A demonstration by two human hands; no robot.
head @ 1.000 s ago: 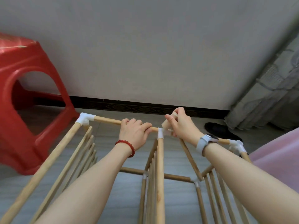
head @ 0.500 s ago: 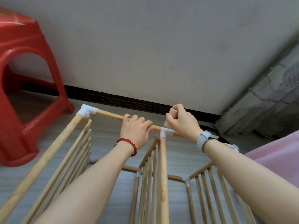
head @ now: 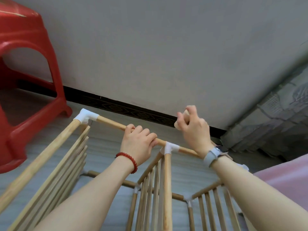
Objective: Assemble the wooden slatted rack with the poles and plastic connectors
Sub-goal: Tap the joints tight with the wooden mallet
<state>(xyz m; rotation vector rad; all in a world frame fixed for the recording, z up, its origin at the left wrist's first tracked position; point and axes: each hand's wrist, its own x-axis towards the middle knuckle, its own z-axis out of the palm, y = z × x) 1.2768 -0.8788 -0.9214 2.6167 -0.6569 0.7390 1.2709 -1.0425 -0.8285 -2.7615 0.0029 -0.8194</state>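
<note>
Two hands up at frame middle. Left hand (head: 139, 144) wrapped round top pole (head: 110, 122) of rack (head: 165, 184). Right hand (head: 193, 129) lifted, clamped on small wood block (head: 180, 121) above white connector (head: 170, 147). I think rack light, stiff, wobbly at joints; hold pole near connector.

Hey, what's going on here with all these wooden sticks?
A person is putting together a wooden slatted rack on the floor. The left hand grips the top horizontal wooden pole beside the white plastic T-shaped connector. The right hand is raised above that joint, clutching a small pale wooden block. A red plastic stool stands to the left.
</note>
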